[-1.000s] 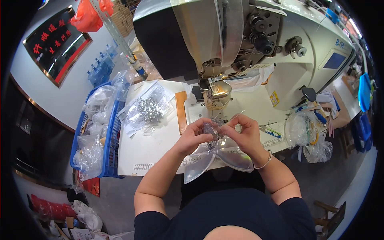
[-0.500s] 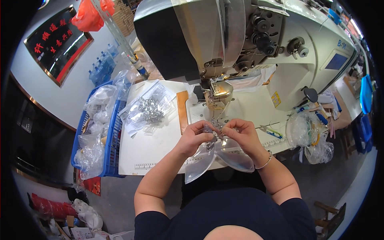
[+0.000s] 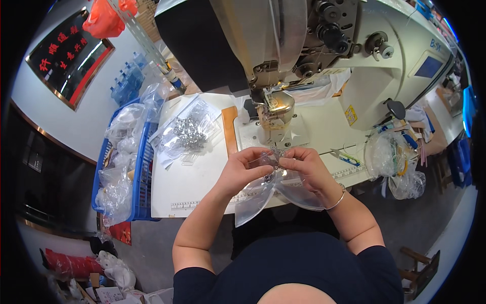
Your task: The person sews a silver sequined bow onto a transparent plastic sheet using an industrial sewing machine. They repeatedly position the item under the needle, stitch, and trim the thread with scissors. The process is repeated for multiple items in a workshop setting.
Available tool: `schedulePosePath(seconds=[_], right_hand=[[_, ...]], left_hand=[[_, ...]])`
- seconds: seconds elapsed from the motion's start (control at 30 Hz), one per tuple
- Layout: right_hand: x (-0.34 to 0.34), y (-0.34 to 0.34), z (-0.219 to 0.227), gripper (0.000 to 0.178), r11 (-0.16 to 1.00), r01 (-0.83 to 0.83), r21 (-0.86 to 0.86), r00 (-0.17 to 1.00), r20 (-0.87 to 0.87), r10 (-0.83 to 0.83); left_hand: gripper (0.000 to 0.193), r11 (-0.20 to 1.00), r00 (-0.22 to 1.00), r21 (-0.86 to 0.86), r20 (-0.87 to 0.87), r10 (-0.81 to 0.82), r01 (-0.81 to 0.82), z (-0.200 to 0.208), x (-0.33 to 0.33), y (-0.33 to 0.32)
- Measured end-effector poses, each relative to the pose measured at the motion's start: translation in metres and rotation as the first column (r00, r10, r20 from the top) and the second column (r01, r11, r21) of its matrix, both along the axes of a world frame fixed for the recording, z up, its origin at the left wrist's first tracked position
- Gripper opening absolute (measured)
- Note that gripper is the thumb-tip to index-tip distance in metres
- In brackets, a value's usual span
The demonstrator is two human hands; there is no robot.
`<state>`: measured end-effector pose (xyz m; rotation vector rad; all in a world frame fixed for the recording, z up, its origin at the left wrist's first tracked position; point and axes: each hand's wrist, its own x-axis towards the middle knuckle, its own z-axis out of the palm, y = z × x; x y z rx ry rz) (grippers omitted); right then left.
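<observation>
My left hand and my right hand are close together just in front of the sewing machine's presser area. Both pinch the upper middle of a translucent bow-shaped piece, whose two clear lobes hang down over the table's front edge. Silvery, glittering ornament shows between my fingertips; its exact form is too small to make out. A bracelet circles my right wrist. To the left, a pile of shiny silver pieces lies on clear plastic bags on the white table.
A blue basket full of plastic bags stands along the table's left side. An orange-brown strip lies left of the machine bed. On the right are thread snips and a clear plastic bag bundle. A ruler strip follows the front edge.
My fingers have shifted their pinch on the bow-shaped piece, and its right lobe is now partly behind my right hand. The view has tilted slightly.
</observation>
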<state>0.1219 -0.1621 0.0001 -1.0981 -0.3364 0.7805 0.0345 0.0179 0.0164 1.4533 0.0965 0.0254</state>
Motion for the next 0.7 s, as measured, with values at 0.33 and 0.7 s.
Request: schedulePosePath(seconds=[0.33, 0.7], right_hand=[[-0.002, 0.0, 0.001, 0.009, 0.998, 0.018, -0.058, 0.996, 0.085, -0.013], [-0.008, -0.001, 0.003, 0.019, 0.979, 0.11, -0.171, 0.921, 0.388, -0.036]], left_hand=[[0.024, 0.994, 0.999, -0.105, -0.002, 0.033, -0.033, -0.007, -0.001, -0.006], [0.02, 0.98, 0.998, -0.189, 0.019, -0.059, 0.061, -0.014, -0.004, 0.0]])
